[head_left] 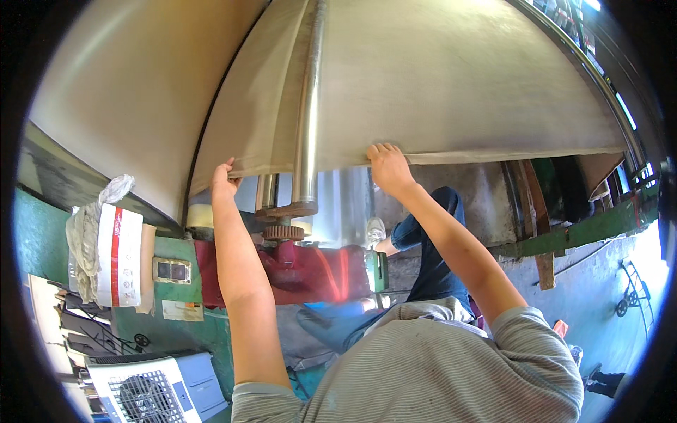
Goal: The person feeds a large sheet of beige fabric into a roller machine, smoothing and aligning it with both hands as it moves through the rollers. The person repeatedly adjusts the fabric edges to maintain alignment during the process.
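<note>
A wide sheet of beige fabric (451, 84) stretches across the machine in front of me, its near edge running roughly level from left to right. My left hand (226, 178) is closed on this edge near its left corner. Farther right, my right hand (390, 168) grips the same edge, fingers curled over it in a fist. Between the hands, a shiny metal roller (307, 127) runs lengthwise, ending just below the fabric's edge. The fabric under my fingers is partly hidden.
Below the roller sits a toothed gear (283, 233) above a dark red machine part (303, 271). A white carton (121, 257) and switch box (172, 271) are on the left, above a grey fan unit (144, 396). A green beam (599, 229) crosses at right; beyond stands a hand truck (632, 296).
</note>
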Demonstrator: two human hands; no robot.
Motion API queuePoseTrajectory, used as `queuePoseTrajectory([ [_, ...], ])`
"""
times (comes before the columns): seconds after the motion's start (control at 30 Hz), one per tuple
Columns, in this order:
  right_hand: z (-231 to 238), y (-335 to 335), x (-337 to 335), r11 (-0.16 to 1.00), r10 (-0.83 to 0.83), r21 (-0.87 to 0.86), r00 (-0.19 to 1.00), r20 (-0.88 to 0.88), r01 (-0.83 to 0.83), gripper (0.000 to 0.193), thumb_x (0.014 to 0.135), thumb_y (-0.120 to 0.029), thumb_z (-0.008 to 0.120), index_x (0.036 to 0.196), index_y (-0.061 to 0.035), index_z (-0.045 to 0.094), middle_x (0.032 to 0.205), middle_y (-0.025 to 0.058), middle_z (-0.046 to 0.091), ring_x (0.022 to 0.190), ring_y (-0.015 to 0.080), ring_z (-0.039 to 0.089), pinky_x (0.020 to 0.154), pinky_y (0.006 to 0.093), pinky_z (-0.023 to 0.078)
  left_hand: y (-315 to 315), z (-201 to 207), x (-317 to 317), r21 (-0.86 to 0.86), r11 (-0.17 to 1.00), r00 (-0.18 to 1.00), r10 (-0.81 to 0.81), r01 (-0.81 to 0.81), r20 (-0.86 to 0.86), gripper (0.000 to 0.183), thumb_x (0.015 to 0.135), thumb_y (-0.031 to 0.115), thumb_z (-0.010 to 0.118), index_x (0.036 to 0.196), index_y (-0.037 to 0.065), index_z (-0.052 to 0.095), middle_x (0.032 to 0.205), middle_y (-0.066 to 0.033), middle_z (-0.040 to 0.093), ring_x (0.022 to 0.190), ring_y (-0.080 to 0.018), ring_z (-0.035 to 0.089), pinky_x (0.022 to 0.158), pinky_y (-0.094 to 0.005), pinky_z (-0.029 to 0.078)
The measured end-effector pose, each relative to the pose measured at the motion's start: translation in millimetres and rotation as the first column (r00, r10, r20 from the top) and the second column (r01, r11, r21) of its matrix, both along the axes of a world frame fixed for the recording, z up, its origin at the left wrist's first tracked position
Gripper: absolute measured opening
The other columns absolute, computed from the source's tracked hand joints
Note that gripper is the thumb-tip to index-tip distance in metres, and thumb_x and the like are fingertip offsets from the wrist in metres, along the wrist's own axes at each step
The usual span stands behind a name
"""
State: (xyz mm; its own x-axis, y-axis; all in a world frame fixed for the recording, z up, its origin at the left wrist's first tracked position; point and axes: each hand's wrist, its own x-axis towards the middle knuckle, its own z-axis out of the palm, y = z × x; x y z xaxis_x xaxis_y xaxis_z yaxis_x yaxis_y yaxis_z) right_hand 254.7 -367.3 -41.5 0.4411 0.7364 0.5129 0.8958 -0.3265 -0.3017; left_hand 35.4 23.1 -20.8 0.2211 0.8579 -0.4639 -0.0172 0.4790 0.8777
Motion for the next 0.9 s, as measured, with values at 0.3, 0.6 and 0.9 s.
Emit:
queuePoseTrajectory([
  [0.3,11,-51,59,0.998,-0.060,0.033,0.992,0.113,0.057,0.019,0.066,-0.002,0.053,0.085,-0.0044,0.054,0.091,0.0145,0.053,0.090,0.0333,0.051,0.079,0.0417,0.041,-5,5,-1,-0.008,1.000,1.000,-0.006,0.006,-0.015,0.031,0.078,0.003,0.040,0.097,0.010,0.065,0.102,-0.0101,0.057,0.080,-0.0258,0.056,0.062,-0.0359,0.047],
  [0.6,-10,-93,66,0.977,-0.210,-0.019,0.976,0.051,0.211,0.006,0.070,-0.004,0.049,0.072,-0.0045,0.055,0.075,0.0146,0.060,0.077,0.0315,0.058,0.070,0.0402,0.045,-2,10,-7,-0.035,0.904,0.902,0.427,-0.426,0.060,0.026,0.082,0.004,0.043,0.098,0.009,0.063,0.106,-0.0053,0.061,0.082,-0.0247,0.058,0.062,-0.0385,0.048],
  [0.9,-12,-53,31,0.992,-0.119,-0.022,0.992,0.052,0.120,0.007,0.072,-0.005,0.048,0.076,-0.0048,0.053,0.078,0.0135,0.060,0.078,0.0309,0.058,0.071,0.0399,0.045,-11,12,-5,-0.009,0.879,0.873,0.475,-0.477,0.108,0.024,0.081,0.004,0.043,0.094,0.009,0.064,0.104,-0.0111,0.060,0.083,-0.0264,0.057,0.058,-0.0397,0.048],
])
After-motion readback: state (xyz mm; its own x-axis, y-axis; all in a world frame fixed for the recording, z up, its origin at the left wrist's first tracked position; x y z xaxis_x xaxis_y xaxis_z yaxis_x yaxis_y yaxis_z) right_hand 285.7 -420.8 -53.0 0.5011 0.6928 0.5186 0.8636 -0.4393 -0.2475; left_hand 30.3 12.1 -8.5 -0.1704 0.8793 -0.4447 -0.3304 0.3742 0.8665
